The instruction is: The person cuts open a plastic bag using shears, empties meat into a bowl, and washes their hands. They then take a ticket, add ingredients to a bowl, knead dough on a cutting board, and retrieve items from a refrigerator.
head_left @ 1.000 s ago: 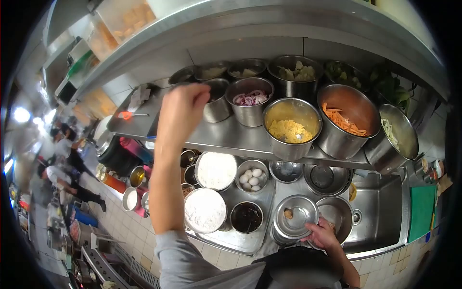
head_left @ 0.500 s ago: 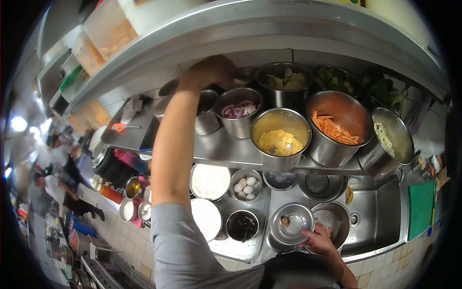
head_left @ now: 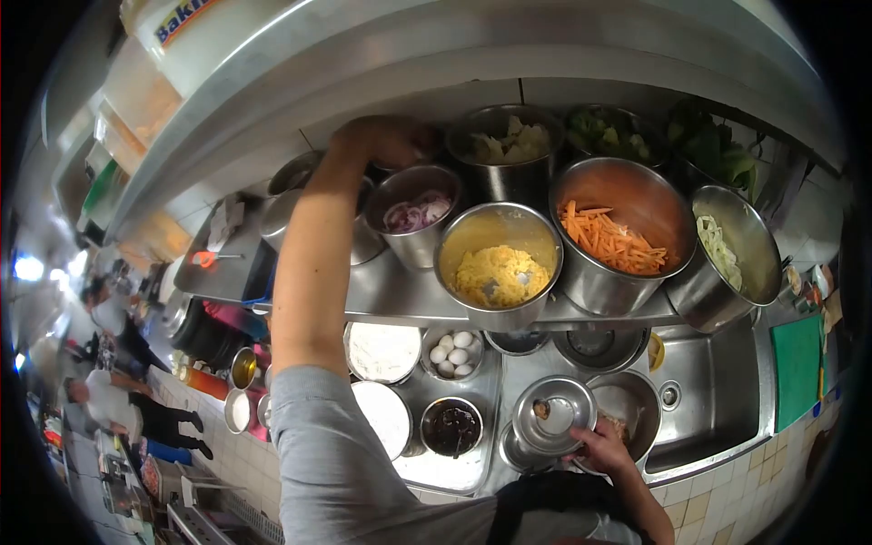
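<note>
My right hand [head_left: 602, 445] grips the rim of a small steel bowl [head_left: 556, 438]. A small brown piece [head_left: 541, 409] lies inside it. My left hand [head_left: 400, 143] is stretched over the shelf, its fingers dark and partly hidden at a back-row pot. In front of that hand is a steel pot of sliced red onion [head_left: 418, 214]. Nearby stand a pot of yellow mash [head_left: 500, 277], one of carrot sticks [head_left: 618, 241] and one of pale chopped vegetable [head_left: 510, 143]. A larger steel bowl [head_left: 647, 400] sits partly behind the small bowl.
Below the shelf [head_left: 409, 304] are a bowl of eggs [head_left: 452, 354], a pot of dark sauce [head_left: 452, 429] and white-filled containers [head_left: 383, 352]. At right are a sink [head_left: 713, 409] and a green board [head_left: 797, 372]. An upper shelf [head_left: 436, 68] overhangs. Other people [head_left: 113, 400] stand far left.
My view has shifted, so the shelf pots appear slightly further left. My left hand stays at the back row. The small bowl remains in my right hand.
</note>
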A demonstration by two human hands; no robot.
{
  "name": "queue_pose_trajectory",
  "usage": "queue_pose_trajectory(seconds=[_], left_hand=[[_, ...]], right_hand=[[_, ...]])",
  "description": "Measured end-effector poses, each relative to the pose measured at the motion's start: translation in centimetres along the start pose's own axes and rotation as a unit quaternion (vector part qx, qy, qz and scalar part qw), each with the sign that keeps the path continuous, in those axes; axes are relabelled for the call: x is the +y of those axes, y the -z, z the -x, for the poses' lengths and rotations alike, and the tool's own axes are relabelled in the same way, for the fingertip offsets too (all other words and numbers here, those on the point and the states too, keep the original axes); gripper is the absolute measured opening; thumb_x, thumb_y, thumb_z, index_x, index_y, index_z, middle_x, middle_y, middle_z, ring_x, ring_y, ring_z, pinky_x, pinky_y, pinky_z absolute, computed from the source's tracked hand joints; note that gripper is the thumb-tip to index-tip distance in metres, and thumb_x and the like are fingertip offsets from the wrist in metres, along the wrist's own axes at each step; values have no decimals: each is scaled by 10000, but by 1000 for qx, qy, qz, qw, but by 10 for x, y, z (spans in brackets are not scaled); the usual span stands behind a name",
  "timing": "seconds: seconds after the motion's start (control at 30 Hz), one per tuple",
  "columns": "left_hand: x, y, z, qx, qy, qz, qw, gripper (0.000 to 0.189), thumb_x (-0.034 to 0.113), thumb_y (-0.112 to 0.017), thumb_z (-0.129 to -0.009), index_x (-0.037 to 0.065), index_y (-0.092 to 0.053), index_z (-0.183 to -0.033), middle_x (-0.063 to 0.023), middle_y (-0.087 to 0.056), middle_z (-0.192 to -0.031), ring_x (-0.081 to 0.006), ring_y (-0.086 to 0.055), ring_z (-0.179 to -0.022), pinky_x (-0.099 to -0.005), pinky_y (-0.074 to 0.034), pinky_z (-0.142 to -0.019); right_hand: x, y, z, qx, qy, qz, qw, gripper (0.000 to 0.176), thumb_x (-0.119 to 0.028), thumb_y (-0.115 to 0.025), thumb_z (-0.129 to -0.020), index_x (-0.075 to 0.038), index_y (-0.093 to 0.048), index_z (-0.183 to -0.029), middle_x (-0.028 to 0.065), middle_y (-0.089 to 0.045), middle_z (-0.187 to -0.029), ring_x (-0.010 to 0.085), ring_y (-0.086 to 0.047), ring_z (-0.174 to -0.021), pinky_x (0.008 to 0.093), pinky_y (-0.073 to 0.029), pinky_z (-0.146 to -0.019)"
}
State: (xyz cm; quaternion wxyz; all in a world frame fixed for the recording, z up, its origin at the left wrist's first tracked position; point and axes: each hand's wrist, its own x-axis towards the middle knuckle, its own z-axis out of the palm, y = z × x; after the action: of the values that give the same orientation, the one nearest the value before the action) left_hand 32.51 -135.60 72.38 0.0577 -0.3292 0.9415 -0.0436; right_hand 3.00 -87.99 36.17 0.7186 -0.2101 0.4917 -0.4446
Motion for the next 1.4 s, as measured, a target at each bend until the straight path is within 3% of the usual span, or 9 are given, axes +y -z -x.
queue_pose_trajectory(seconds=[0.2,0.4,0.47,0.53,0.6,0.8,1.0,1.13,1.4], left_hand=[[41,22,21,33,32,7,999,325,164,-665,-805,114,-737,-1119,-125,-717,-875,-199,-677,-759,-346,-524,-667],[56,27,43,75,151,230,959,252,191,-709,-858,78,-741,-1080,-56,-691,-747,-109,-612,-618,-263,-479,-558],[45,17,68,211,82,300,927,300,213,-767,-847,50,-722,-1095,-35,-701,-769,-102,-607,-634,-268,-477,-561],[85,35,116,225,177,233,929,367,202,-792,-844,38,-696,-1158,-58,-727,-878,-105,-646,-734,-261,-519,-631],[100,10,164,298,111,276,907,336,206,-790,-862,-10,-702,-1103,-68,-718,-991,-143,-675,-889,-256,-534,-763],[267,-105,216,109,-14,432,895,293,141,-829,-794,38,-708,-1040,-100,-720,-1023,-217,-704,-889,-322,-554,-770],[405,-247,199,182,64,381,904,392,300,-832,-790,87,-703,-1093,-89,-716,-1044,-302,-683,-906,-393,-533,-767],[438,-244,214,329,136,337,871,372,275,-822,-808,74,-717,-1104,-96,-723,-1071,-292,-683,-971,-363,-522,-825],[461,-366,314,238,336,477,777,183,148,-705,-942,11,-731,-1061,-120,-727,-915,-233,-699,-785,-331,-548,-685]], right_hand=[[-3,-2,1,-1,-15,-16,1000,268,-86,-642,-975,-9,-633,-1232,132,-697,-1117,253,-706,-972,398,-661,-695],[0,1,-3,19,-19,-36,999,306,-76,-642,-971,-20,-610,-1270,137,-676,-1162,274,-701,-991,425,-665,-699],[4,7,-7,27,-20,-35,999,328,-77,-647,-967,-27,-601,-1287,138,-665,-1178,273,-699,-993,430,-667,-699],[-2,5,-2,72,-25,15,997,412,-82,-665,-952,-52,-564,-1351,133,-632,-1228,274,-692,-997,436,-669,-687],[2,9,-3,58,-19,18,998,438,-115,-682,-950,-31,-556,-1361,138,-630,-1235,263,-691,-990,426,-667,-666],[1,-2,8,-15,-18,-47,999,355,-88,-620,-992,-8,-552,-1331,123,-654,-1201,213,-696,-964,386,-660,-688],[7,-14,26,-46,-19,-5,999,331,-85,-595,-998,-15,-559,-1319,130,-662,-1188,208,-702,-967,362,-657,-665],[8,-15,42,-28,-3,0,1000,310,-69,-566,-1000,0,-562,-1302,133,-676,-1152,211,-712,-929,351,-648,-637],[13,20,57,62,44,-49,996,332,-63,-580,-982,11,-537,-1303,144,-687,-1128,238,-724,-890,381,-647,-658]])
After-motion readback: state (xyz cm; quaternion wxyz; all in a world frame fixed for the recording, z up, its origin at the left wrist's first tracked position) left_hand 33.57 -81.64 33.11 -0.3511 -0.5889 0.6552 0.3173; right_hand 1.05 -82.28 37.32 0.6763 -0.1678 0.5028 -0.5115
